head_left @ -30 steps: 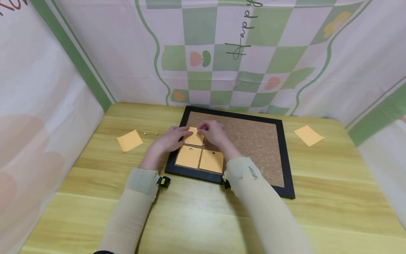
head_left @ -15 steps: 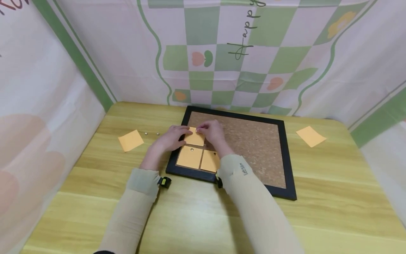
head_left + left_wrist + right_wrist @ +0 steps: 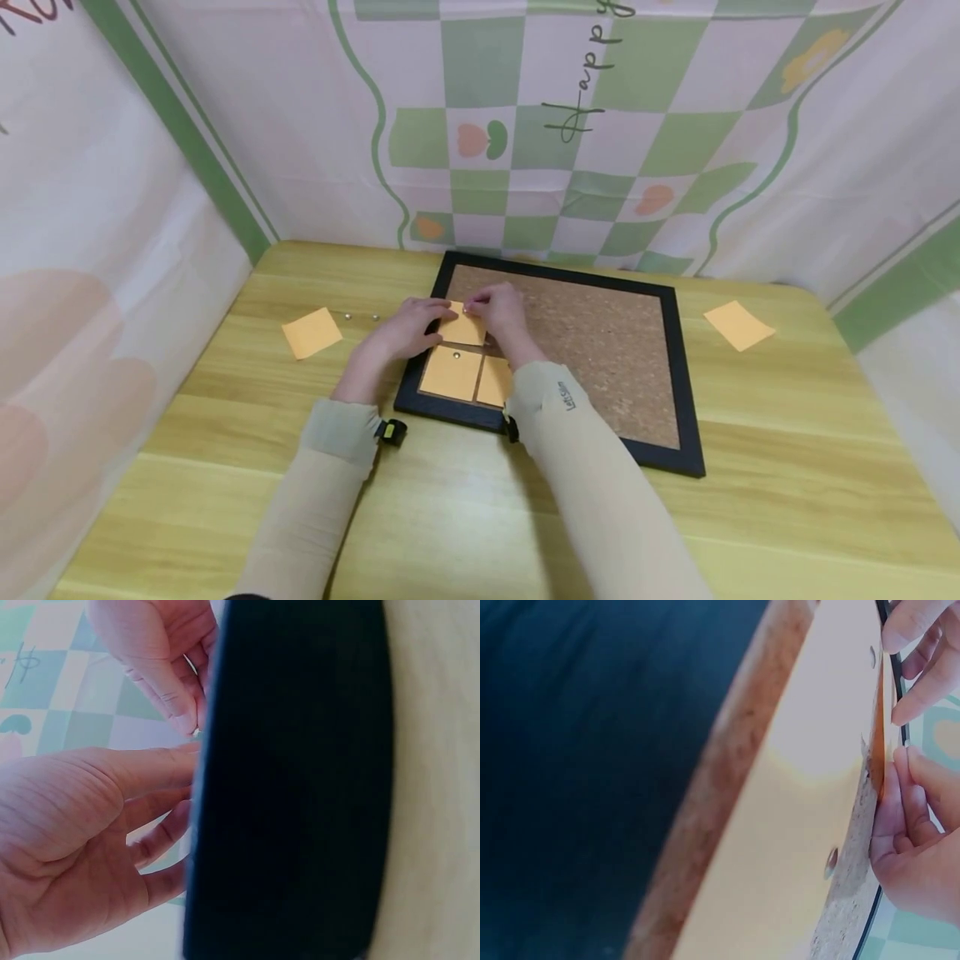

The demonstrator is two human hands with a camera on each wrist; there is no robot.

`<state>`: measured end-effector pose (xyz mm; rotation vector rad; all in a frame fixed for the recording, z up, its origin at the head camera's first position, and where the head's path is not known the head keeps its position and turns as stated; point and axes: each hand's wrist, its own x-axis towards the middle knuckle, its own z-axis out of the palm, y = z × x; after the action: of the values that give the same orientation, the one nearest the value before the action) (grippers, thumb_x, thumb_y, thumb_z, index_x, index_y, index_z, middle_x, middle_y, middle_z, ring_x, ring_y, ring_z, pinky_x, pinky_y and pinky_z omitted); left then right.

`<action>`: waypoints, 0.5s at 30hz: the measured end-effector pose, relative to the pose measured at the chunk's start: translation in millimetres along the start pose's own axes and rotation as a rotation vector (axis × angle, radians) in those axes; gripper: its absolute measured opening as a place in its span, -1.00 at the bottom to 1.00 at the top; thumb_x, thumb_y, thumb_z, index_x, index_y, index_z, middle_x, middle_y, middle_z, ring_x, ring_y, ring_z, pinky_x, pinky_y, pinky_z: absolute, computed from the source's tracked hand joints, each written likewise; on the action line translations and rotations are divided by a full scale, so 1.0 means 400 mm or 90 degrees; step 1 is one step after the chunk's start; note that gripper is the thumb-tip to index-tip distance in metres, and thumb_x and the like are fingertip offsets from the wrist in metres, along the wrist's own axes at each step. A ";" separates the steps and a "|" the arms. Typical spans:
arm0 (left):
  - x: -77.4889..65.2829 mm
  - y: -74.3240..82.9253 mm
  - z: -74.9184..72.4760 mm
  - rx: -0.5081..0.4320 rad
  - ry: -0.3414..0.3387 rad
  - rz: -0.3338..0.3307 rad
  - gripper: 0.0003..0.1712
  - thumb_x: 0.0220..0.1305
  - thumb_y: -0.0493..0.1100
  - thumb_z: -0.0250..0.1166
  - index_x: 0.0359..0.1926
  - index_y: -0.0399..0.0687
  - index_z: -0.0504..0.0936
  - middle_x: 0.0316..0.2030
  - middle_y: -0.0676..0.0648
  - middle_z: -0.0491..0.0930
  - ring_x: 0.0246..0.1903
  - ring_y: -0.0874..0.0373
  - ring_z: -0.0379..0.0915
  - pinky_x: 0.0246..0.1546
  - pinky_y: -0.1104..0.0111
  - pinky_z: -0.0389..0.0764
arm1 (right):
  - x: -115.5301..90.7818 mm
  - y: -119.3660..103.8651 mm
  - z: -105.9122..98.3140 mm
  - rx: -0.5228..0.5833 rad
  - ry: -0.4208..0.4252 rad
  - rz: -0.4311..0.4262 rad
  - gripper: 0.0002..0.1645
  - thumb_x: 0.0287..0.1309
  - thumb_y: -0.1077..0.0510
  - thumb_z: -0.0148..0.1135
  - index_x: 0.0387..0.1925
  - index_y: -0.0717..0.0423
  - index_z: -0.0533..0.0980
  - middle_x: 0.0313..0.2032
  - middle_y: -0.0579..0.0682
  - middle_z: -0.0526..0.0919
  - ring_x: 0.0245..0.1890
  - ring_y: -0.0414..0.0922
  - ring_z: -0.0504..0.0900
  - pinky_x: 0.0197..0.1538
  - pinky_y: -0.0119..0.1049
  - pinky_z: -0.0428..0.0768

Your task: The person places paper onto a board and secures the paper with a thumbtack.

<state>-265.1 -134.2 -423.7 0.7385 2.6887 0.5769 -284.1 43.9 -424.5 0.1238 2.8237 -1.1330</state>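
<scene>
In the head view an orange paper note (image 3: 461,332) lies at the upper left of a cork board (image 3: 600,350). My left hand (image 3: 405,329) rests extended fingers on the note's left side, with its thumb near the lower left corner. At the note's top edge, my right hand (image 3: 501,312) pinches a small silver thumbtack (image 3: 465,310) between thumb and fingertips. The right wrist view shows that pinch by the right hand (image 3: 922,840) from the side. Below sit two more notes: the left note (image 3: 450,375) bears a tack (image 3: 456,356), and my right sleeve partly covers the right note (image 3: 492,382).
A black frame (image 3: 675,375) surrounds the cork on the wooden table (image 3: 450,517). Left of it lie a loose note (image 3: 312,333) and two tacks, a farther tack (image 3: 348,317) and a nearer tack (image 3: 376,317). Another loose note (image 3: 739,325) lies right. A patterned cloth (image 3: 555,125) hangs behind.
My right forearm and wrist have swung left, covering more of the lower right note. The right fingertips stay at the tack on the upper note. The left hand holds its place.
</scene>
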 end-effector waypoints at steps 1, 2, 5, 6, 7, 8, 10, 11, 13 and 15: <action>0.000 -0.001 0.000 -0.001 0.001 -0.001 -0.47 0.46 -0.20 0.17 0.40 -0.09 0.40 0.51 -0.18 0.18 0.49 -0.22 0.04 0.49 -0.02 0.19 | 0.001 -0.002 0.000 0.003 -0.003 0.007 -0.81 0.31 0.10 0.30 -0.17 0.06 0.74 -0.05 0.04 0.76 0.09 0.02 0.60 0.39 -0.07 0.40; 0.000 -0.002 0.000 -0.002 0.002 -0.002 -0.47 0.46 -0.20 0.16 0.40 -0.08 0.41 0.51 -0.18 0.18 0.49 -0.22 0.04 0.49 -0.02 0.19 | 0.002 -0.004 0.000 0.005 -0.007 0.013 -0.81 0.31 0.10 0.30 -0.16 0.06 0.74 -0.05 0.03 0.76 0.11 0.02 0.59 0.37 -0.09 0.42; 0.000 -0.004 0.001 -0.002 0.004 -0.001 -0.47 0.45 -0.20 0.17 0.40 -0.09 0.41 0.51 -0.19 0.19 0.49 -0.22 0.04 0.49 -0.03 0.19 | 0.007 -0.007 0.002 0.013 -0.014 0.029 -0.83 0.30 0.11 0.30 -0.19 0.04 0.75 -0.06 0.02 0.77 0.13 0.02 0.56 0.34 -0.12 0.44; 0.000 -0.005 0.001 -0.002 0.004 -0.001 -0.47 0.45 -0.20 0.17 0.40 -0.09 0.41 0.51 -0.18 0.19 0.49 -0.22 0.04 0.49 -0.03 0.18 | 0.007 -0.008 0.001 0.011 -0.015 0.031 -0.84 0.30 0.11 0.30 -0.19 0.04 0.75 -0.07 0.02 0.77 0.12 0.01 0.56 0.33 -0.13 0.45; 0.001 -0.005 0.002 -0.001 0.005 0.000 -0.47 0.45 -0.20 0.17 0.40 -0.09 0.41 0.51 -0.18 0.19 0.49 -0.22 0.04 0.49 -0.03 0.18 | 0.008 -0.010 0.001 0.007 -0.008 0.029 -0.86 0.28 0.11 0.33 -0.23 0.02 0.76 -0.11 0.00 0.79 0.08 -0.01 0.59 0.27 -0.17 0.50; 0.001 -0.006 0.003 0.001 0.005 0.000 -0.47 0.46 -0.20 0.16 0.40 -0.08 0.41 0.51 -0.18 0.19 0.49 -0.22 0.04 0.49 -0.02 0.19 | 0.010 -0.011 0.002 0.005 -0.007 0.031 -0.86 0.28 0.11 0.33 -0.24 0.01 0.76 -0.12 -0.01 0.79 0.06 -0.02 0.60 0.24 -0.18 0.51; 0.002 -0.007 0.004 0.003 0.006 0.003 -0.48 0.46 -0.19 0.16 0.40 -0.09 0.41 0.51 -0.18 0.19 0.49 -0.22 0.05 0.49 -0.02 0.19 | 0.012 -0.012 0.002 0.001 -0.006 0.035 -0.86 0.27 0.10 0.34 -0.24 0.01 0.76 -0.14 -0.01 0.80 0.02 -0.03 0.63 0.17 -0.20 0.55; 0.002 -0.007 0.004 0.003 0.006 0.004 -0.48 0.46 -0.19 0.16 0.40 -0.09 0.41 0.51 -0.18 0.19 0.49 -0.22 0.05 0.49 -0.02 0.20 | 0.014 -0.012 0.002 -0.002 -0.006 0.037 -0.86 0.26 0.10 0.34 -0.23 0.02 0.76 -0.13 0.00 0.80 0.02 -0.03 0.64 0.16 -0.21 0.57; 0.002 -0.007 0.005 0.002 0.006 0.006 -0.48 0.46 -0.19 0.16 0.40 -0.09 0.41 0.51 -0.18 0.19 0.49 -0.22 0.06 0.48 -0.02 0.21 | 0.017 -0.013 0.002 -0.008 -0.005 0.039 -0.85 0.25 0.09 0.36 -0.21 0.02 0.76 -0.11 0.00 0.79 0.04 -0.02 0.64 0.17 -0.22 0.56; 0.002 -0.007 0.004 -0.001 0.005 0.005 -0.48 0.46 -0.19 0.17 0.40 -0.09 0.41 0.51 -0.17 0.19 0.49 -0.22 0.06 0.48 -0.01 0.21 | 0.019 -0.013 0.003 -0.013 -0.014 0.040 -0.81 0.27 0.08 0.34 -0.15 0.05 0.75 -0.06 0.02 0.78 0.10 -0.01 0.62 0.23 -0.20 0.54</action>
<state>-266.3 -135.7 -426.7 0.7494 2.6934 0.5844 -292.1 39.6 -422.5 0.1954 2.7910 -1.0853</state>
